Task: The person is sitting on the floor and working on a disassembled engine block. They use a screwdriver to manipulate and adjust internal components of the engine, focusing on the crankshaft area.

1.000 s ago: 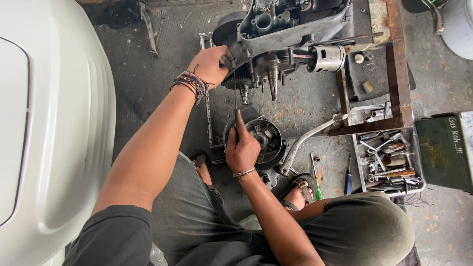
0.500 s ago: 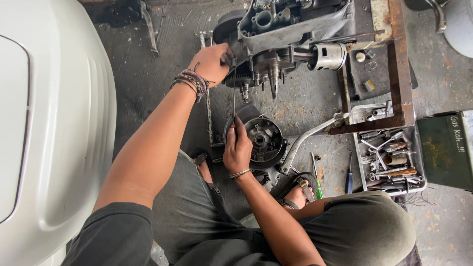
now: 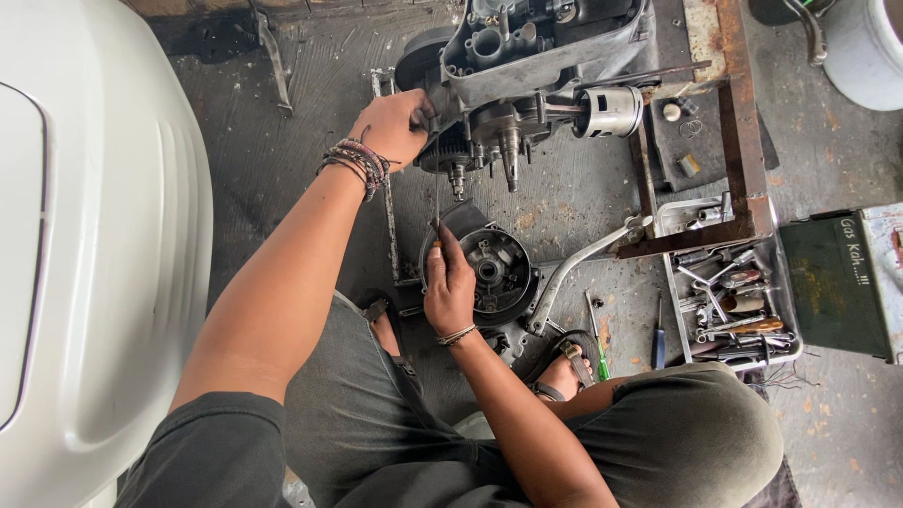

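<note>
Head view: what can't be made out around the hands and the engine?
- Grey metal engine block: top cut off by the frame edge.
- Left hand: its grip is hidden behind its own back.
- Thin dark rod above the right hand: too thin to identify.

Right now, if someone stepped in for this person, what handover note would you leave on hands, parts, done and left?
Left hand grips the engine block at its left edge. Right hand pinches a thin wire or cable running up to the engine, above the round cover lying on the floor.
Piston is exposed at the engine's right; tool tray sits to the right.
Done: the cover is off the engine.
Left: the wire is in hand, its ends unclear.
</note>
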